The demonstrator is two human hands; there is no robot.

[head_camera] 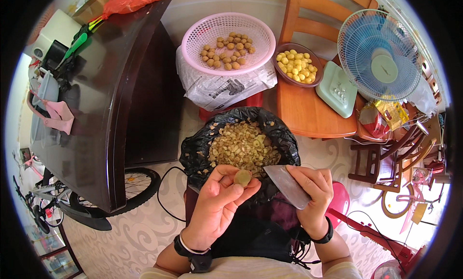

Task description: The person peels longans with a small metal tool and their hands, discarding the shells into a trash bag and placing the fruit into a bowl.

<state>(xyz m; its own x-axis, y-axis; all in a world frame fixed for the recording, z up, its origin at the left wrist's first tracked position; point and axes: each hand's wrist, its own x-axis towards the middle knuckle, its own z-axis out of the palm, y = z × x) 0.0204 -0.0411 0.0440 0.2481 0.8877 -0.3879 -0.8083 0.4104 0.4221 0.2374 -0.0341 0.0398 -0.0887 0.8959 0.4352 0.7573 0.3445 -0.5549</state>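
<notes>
Between the thumb and fingers of my left hand [224, 203] is a small round tuber [242, 177], greenish-brown on the side facing me. My right hand [314, 192] grips a broad-bladed kitchen knife [287, 186]; its blade angles up and left, a short way apart from the tuber. Both hands are over the near rim of a bin lined with a black plastic bag [191, 150]. Chopped-looking peelings [238, 145], brown and pale yellow, lie inside it. My right fingers hide the knife's handle.
Beyond the bin, a pink plastic colander [188, 55] of brown tubers [231, 46] rests on newspaper [231, 93]. A brown bowl [280, 71] of yellow peeled tubers [296, 65] stands on a wooden chair [314, 116] with an electric fan [379, 58]. At left is a dark table [97, 109].
</notes>
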